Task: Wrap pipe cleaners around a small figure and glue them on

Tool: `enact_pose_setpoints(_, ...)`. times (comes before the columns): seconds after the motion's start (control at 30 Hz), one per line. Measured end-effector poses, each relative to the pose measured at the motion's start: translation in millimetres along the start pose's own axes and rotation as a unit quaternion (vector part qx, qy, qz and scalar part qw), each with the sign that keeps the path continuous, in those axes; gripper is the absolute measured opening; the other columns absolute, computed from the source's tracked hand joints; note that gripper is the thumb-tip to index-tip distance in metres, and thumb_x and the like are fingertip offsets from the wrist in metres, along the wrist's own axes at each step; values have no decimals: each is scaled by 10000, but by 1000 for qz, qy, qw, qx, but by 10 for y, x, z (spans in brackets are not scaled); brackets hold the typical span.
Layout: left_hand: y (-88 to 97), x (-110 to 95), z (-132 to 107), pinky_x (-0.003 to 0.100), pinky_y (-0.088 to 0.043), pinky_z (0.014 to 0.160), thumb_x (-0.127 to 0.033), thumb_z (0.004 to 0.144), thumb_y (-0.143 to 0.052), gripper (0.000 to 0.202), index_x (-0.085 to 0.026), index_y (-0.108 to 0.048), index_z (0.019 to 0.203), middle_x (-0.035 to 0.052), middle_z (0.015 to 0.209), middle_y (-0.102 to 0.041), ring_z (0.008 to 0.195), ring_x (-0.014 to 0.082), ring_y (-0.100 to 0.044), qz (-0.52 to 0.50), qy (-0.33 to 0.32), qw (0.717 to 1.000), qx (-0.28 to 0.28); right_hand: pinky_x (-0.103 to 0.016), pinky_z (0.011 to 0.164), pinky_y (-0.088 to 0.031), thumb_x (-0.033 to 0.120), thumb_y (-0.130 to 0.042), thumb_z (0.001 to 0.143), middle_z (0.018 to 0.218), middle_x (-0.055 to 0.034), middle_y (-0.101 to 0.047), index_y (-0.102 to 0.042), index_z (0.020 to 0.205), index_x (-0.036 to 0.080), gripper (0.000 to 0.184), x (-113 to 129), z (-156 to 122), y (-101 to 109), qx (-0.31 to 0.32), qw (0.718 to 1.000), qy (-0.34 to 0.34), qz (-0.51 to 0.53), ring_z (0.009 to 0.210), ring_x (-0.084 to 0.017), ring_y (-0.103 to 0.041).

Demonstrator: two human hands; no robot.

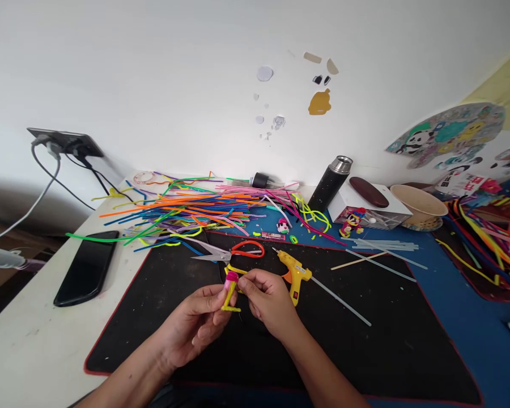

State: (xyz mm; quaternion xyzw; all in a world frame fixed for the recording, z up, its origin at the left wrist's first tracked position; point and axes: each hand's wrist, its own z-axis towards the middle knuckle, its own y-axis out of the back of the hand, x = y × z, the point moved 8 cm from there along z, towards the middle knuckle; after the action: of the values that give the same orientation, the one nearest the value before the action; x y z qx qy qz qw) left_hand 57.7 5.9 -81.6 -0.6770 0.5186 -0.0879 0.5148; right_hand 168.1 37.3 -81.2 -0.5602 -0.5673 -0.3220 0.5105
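My left hand (195, 317) pinches a small pipe-cleaner piece (231, 283), pink with a darker magenta top and a yellow length bent out at its bottom. My right hand (274, 300) is closed at the piece's right side, thumb and forefinger pressed together beside the magenta top. A yellow strand shows just behind these fingers; whether they grip it or the piece itself is partly hidden. Just beyond the hands lie open scissors (247, 248) with orange handles. Right of my right hand, a yellow hot glue gun (296, 275) lies on its side with a glue stick in its back.
A black mat (365, 351) lies under my hands. Many coloured pipe cleaners (191, 207) are heaped behind it. A phone (87, 266) lies left. Small figures (352, 222), a black flask (330, 182), a white box (374, 212) and loose glue sticks (386, 245) are at the back right.
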Motion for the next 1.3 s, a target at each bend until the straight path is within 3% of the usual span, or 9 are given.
enact_pose_setpoints(0.27, -100, 94, -1, 102, -225, 279, -305, 769, -907, 259, -115, -743, 833, -24, 539, -581, 294, -10, -290, -41, 30, 996, 69, -193, 346, -192, 648, -871, 723, 406, 136, -408, -631, 775, 191, 519, -54, -43, -73, 53, 991, -58, 108, 319, -33, -251)
enact_pose_setpoints(0.57, -167, 83, 116, 105, -236, 248, -239, 825, -844, 197, -78, -730, 814, -37, 528, -538, 288, -1, -243, -90, 49, 983, 154, -176, 360, -184, 521, -828, 863, 436, 119, -450, -786, 1113, 145, 453, -42, -41, -107, 122, 977, -67, 162, 335, -22, -264)
enact_pose_setpoints(0.7, -228, 68, 171, 108, -239, 248, -204, 877, -782, 151, -73, -722, 832, -55, 542, -500, 292, 1, -221, -130, 40, 973, 185, -171, 354, -175, 496, -817, 886, 398, 122, -434, -807, 1130, 157, 418, -21, -1, -129, 146, 967, -52, 200, 310, -17, -243)
enact_pose_setpoints(0.83, -171, 57, 275, 97, -258, 277, -230, 852, -810, 177, -68, -739, 871, -46, 551, -525, 309, 0, -296, -111, 31, 983, 140, -168, 342, -146, 479, -850, 851, 441, 102, -492, -826, 1026, 153, 371, -28, 59, -68, 102, 968, -46, 226, 311, -2, -230)
enact_pose_setpoints(0.93, -26, 7, 332, 103, -307, 315, -343, 859, -814, 295, -57, -750, 883, 22, 613, -639, 344, 19, -421, -10, 7, 998, 58, -168, 335, -141, 485, -905, 771, 605, 52, -629, -822, 971, 151, 399, -39, 83, 35, 47, 973, -42, 222, 326, 18, -262)
enact_pose_setpoints(1.03, 56, -131, 299, 153, -391, 356, -539, 917, -710, 472, -68, -738, 897, 85, 698, -705, 395, 71, -518, 129, -39, 991, 0, -170, 334, -151, 494, -913, 748, 520, 78, -573, -808, 992, 146, 438, -50, 79, 118, 16, 983, -41, 180, 320, -1, -276)
enact_pose_setpoints(1.1, 39, -235, 238, 198, -449, 401, -649, 914, -653, 557, -102, -723, 993, 88, 765, -723, 464, 119, -581, 229, -69, 971, -20, -172, 332, -160, 506, -897, 760, 425, 106, -492, -794, 1007, 138, 455, -50, 76, 153, 2, 988, -39, 146, 315, -20, -272)
enact_pose_setpoints(1.17, -27, -340, 163, 228, -479, 462, -676, 891, -663, 575, -137, -703, 1084, 69, 820, -728, 535, 143, -602, 347, -104, 931, -39, -176, 332, -171, 528, -887, 758, 400, 116, -462, -778, 990, 133, 471, -41, 80, 167, -9, 992, -34, 123, 315, -28, -268)
enact_pose_setpoints(1.3, -181, -518, 25, 255, -460, 622, -545, 886, -733, 397, -185, -732, 1055, 32, 842, -739, 684, 172, -605, 590, -181, 778, -118, -183, 326, -187, 578, -878, 734, 442, 115, -479, -748, 942, 140, 502, -12, 106, 144, -21, 994, -18, 102, 314, -26, -284)
